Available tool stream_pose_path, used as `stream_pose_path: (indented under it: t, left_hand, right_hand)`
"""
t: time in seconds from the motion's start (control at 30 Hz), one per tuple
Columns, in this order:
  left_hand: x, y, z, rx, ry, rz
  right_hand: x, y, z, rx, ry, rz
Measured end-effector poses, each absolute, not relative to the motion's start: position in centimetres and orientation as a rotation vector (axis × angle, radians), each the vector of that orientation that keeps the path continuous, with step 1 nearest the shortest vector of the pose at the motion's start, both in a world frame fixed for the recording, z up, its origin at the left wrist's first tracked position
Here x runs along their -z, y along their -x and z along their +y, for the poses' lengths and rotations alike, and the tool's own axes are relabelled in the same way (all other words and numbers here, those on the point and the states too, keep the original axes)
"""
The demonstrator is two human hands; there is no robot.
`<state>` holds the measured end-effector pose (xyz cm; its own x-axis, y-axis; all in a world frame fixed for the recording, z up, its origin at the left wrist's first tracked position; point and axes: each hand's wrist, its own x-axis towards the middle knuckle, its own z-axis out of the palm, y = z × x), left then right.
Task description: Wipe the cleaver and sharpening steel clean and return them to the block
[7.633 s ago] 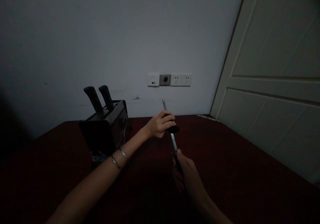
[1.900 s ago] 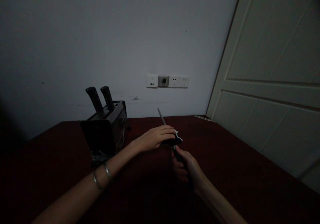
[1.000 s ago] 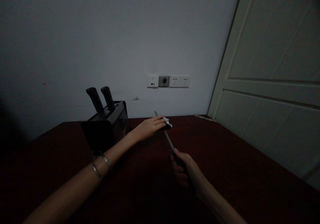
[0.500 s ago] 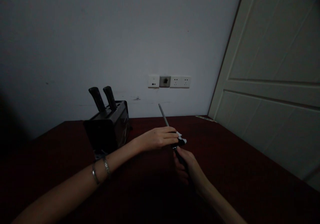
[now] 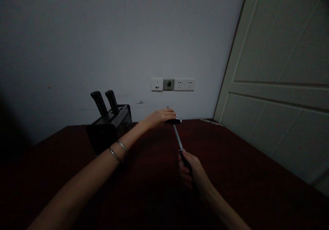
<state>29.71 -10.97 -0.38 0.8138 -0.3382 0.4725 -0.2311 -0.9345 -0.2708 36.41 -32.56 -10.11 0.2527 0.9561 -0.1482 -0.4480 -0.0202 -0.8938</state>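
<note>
Left hand (image 5: 160, 117) has slid toward twelve o'clock, clutching a black-and-white pad (image 5: 173, 122) over the slim grey rod (image 5: 178, 137); the right hand (image 5: 193, 167) grips its black handle (image 5: 184, 160). It points to eleven above the dark red table (image 5: 226, 161), before a pale wall (image 5: 102, 45).

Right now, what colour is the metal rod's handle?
Black. The handle shows best in the head view, partly hidden by the right hand.
</note>
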Motion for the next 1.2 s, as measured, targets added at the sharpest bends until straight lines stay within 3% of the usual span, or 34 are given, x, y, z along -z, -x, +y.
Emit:
stream_pose_path:
  t: [0.6,0.93,1.2]
  left_hand:
    - [-2.3,-31.1,-8.8,0.982,3.032,0.049]
    - [-4.0,-30.4,-8.0,1.870,3.003,-0.655]
    - [-1.1,-29.7,-12.7,2.304,3.395,-1.005]
  right_hand:
    - [9.7,-36.0,-32.9,-1.273,1.015,-0.625]
    - [10.3,-34.8,-33.5,-1.207,0.969,-0.723]
    - [11.0,-34.4,-33.6,-1.078,0.906,-0.734]
